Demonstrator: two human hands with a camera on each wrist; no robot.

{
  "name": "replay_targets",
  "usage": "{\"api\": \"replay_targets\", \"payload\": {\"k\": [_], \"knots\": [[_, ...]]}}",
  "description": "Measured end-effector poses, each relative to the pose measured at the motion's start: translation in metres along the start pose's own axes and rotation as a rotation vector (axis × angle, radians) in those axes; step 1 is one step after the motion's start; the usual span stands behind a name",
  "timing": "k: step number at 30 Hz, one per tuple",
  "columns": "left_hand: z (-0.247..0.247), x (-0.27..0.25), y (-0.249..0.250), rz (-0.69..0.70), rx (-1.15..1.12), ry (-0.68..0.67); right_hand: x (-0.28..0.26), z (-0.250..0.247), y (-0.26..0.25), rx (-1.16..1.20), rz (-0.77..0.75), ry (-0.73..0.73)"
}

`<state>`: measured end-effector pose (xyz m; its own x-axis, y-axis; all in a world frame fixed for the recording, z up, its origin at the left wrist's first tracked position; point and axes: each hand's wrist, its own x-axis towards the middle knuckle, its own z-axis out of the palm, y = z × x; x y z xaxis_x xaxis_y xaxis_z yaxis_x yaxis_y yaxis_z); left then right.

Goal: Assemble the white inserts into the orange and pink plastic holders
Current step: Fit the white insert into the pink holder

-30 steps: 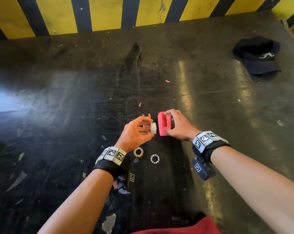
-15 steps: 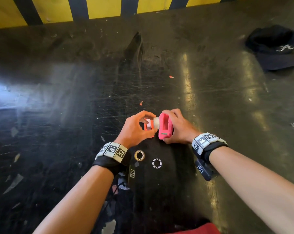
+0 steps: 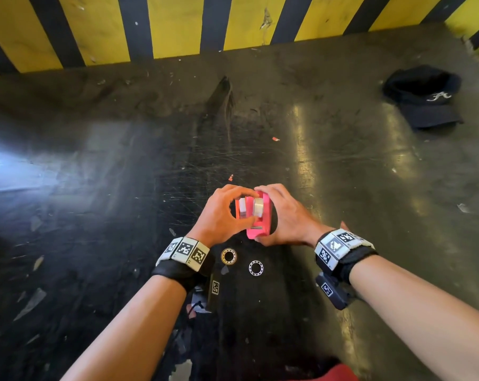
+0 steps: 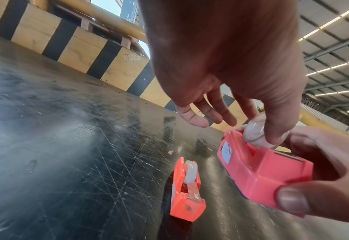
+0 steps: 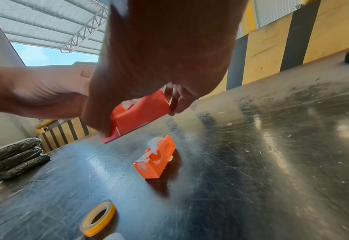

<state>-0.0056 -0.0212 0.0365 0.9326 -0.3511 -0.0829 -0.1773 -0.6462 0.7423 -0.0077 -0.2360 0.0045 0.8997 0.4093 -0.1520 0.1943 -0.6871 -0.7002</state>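
My right hand grips the pink holder by its ends and holds it tilted just above the black table. My left hand pinches a white insert between thumb and forefinger, and the insert sits partly in the slot on top of the pink holder. The other left fingers are spread and hold nothing. The orange holder stands on the table just left of the pink one, with a white insert in it. The orange holder also shows below my right hand.
A yellowish ring and a white ring lie on the table near my wrists. A black cap lies at the far right. The yellow-and-black striped wall bounds the far edge. Black wrapped rolls lie off to the left.
My left hand has carried the white insert rightward from beside the pink holder into the slot on its top. My right hand has kept its grip on the pink holder.
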Motion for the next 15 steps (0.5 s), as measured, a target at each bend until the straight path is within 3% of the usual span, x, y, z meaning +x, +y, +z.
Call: {"api": "replay_targets", "payload": {"k": [9, 15], "knots": [[0.002, -0.009, 0.001, -0.048, 0.012, 0.012, -0.012, -0.003, -0.011, 0.011, -0.069, 0.052], [-0.001, -0.006, 0.014, -0.103, 0.11, -0.018, -0.017, -0.003, -0.013, 0.033, -0.029, 0.054]]}}
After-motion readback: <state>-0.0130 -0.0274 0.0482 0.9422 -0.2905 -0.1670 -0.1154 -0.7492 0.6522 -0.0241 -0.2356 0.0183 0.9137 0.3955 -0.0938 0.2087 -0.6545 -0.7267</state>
